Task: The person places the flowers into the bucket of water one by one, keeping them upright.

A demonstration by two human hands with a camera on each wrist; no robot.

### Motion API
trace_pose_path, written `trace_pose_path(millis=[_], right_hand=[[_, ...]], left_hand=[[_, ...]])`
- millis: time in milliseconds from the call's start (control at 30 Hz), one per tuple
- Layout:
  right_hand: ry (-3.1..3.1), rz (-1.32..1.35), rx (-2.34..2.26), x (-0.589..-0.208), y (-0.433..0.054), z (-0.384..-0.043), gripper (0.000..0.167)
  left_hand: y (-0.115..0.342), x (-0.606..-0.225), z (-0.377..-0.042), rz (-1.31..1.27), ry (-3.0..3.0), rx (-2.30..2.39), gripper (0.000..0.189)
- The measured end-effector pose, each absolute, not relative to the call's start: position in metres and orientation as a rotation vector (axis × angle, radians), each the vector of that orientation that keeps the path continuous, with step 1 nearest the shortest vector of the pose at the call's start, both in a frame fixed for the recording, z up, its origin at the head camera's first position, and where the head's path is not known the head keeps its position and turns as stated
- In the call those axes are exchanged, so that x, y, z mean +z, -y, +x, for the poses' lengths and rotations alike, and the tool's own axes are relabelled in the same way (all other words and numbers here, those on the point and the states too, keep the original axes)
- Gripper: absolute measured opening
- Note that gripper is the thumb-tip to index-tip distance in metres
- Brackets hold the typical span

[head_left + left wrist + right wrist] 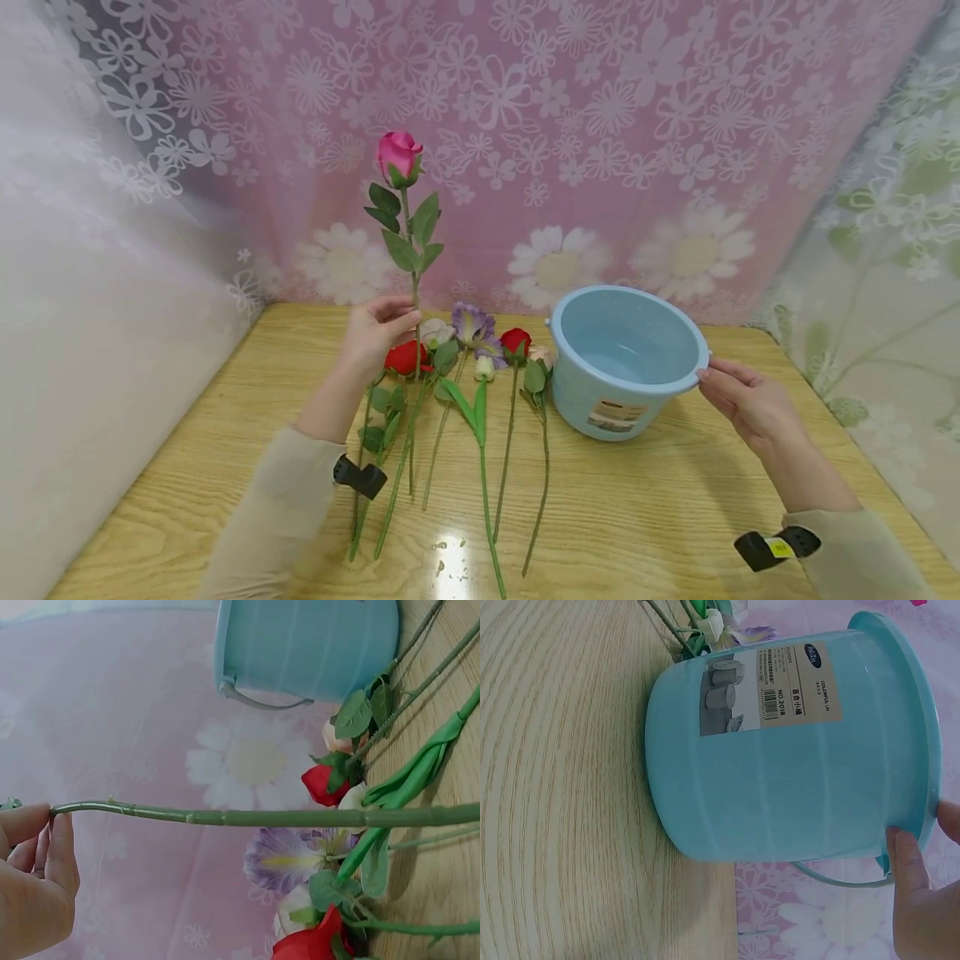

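Observation:
My left hand (384,332) pinches the green stem (262,817) of an artificial pink rose (400,158) between thumb and fingers. The rose stands upright above the table, its bloom high against the pink curtain. At the right, a light blue bucket (600,400) rests on the table, and its inside looks bare. My right hand (753,408) grips the bucket's rim on its right side, with the thumb at the lip and fingertips under it in the right wrist view. A label (769,688) is stuck on the bucket's wall.
On the wooden table (637,517) lie several artificial flowers: red roses (515,342), a purple iris (472,325), a white tulip (484,368) and a pale rose (542,358), stems towards me. Behind hangs a floral curtain (480,208). The bucket's wire handle (262,703) hangs at its back.

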State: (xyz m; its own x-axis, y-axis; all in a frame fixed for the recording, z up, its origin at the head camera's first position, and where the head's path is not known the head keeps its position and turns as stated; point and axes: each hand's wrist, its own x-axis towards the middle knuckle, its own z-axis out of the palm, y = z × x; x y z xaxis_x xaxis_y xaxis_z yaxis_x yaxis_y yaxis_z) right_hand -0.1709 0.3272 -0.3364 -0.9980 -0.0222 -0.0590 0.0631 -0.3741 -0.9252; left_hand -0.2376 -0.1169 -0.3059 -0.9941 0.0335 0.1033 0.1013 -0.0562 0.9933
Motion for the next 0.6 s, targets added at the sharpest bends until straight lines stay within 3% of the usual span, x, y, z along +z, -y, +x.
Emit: trace_pose_path(millis=[600], right_hand=[[-1.696, 0.058, -2.568, -0.336, -0.326, -0.172, 0.019]], left_hand=[[0.077, -0.303, -0.247, -0.230, 2.033, -2.385, 0.028]])
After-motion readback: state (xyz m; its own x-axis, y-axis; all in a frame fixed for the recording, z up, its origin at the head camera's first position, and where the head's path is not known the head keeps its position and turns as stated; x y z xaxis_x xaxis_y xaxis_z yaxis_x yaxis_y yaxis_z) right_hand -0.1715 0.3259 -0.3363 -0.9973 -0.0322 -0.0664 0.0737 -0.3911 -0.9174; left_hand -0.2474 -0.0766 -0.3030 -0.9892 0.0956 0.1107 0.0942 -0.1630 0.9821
